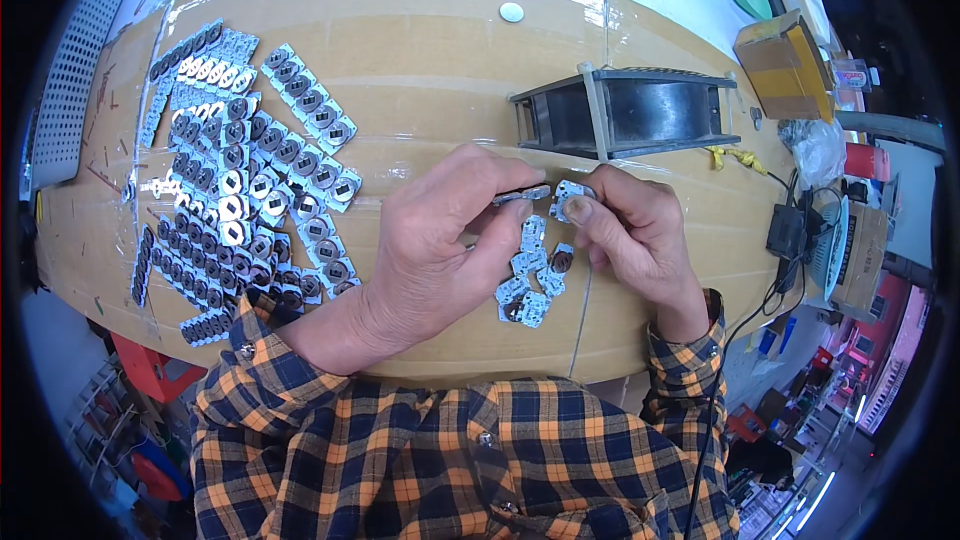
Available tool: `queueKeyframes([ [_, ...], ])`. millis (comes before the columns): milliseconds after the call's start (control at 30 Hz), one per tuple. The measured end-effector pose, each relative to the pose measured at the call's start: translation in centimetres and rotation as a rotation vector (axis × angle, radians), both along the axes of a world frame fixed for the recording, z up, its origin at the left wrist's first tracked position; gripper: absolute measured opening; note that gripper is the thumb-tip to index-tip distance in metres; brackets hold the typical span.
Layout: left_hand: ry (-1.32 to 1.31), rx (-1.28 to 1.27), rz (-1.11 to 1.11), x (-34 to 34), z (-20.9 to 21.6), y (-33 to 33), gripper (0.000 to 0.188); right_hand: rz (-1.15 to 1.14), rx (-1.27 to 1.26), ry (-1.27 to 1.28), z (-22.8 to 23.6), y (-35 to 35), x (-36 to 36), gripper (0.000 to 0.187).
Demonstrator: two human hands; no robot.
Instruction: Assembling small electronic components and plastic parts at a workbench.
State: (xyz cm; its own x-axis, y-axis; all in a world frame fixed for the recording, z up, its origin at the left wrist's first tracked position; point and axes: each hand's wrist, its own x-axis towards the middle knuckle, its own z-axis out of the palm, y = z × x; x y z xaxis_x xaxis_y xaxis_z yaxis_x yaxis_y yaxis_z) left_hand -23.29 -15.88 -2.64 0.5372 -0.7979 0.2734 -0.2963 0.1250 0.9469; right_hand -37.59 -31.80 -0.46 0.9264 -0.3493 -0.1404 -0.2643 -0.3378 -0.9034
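Observation:
My left hand (440, 240) pinches a small circuit board (522, 195) between thumb and fingers; it is seen nearly edge-on. Close beside it, my right hand (640, 230) grips another small light-blue circuit board (568, 198), with the thumb pressed on its face. I cannot tell whether the two boards touch. Just below the hands lies a small heap of single circuit boards (530, 278), some with a dark round part on top. To the left, a large pile of circuit board strips (230, 180) covers the table, each strip bearing a row of dark round parts.
A black box fan (655, 112) stands beyond my right hand. Farther back lies a white disc (512, 12). At the right edge are a cardboard box (785, 65), a clear plastic bag (815, 150) and black cables (790, 270). A perforated panel (75, 80) stands far left.

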Motion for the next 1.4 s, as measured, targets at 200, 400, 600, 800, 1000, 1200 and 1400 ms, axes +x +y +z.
queueKeyframes([
  [200, -0.034, -0.055, -0.019, -0.2, -0.1, -0.1, 0.025, -0.030, 0.226, 0.044, 0.7, 0.2, 0.2, 0.025],
  [400, -0.146, -0.054, -0.117, 0.6, -0.2, 0.2, 0.026, -0.123, 0.333, 0.071, 1.0, 0.7, 0.3, 0.024],
  [600, -0.161, -0.029, -0.075, 1.1, 0.4, 0.4, 0.024, -0.074, 0.301, 0.085, 1.2, 0.1, -0.1, 0.023],
  [800, -0.095, -0.011, -0.237, 1.3, 0.5, 0.5, 0.020, 0.322, 0.002, 0.008, 1.2, -0.1, 0.0, 0.021],
  [1000, 0.422, 0.153, -0.271, 0.5, 0.5, 0.9, 0.018, 0.185, -0.032, -0.031, 1.3, -0.4, -0.6, 0.020],
  [1200, 0.388, 0.174, -0.370, 0.7, 0.3, 1.0, 0.018, 0.059, 0.239, 0.033, 1.4, -0.3, -0.9, 0.019],
  [1400, 0.415, 0.203, -0.394, 0.7, 0.5, 1.0, 0.017, 0.148, 0.119, -0.003, 1.2, 0.0, -0.7, 0.021],
])
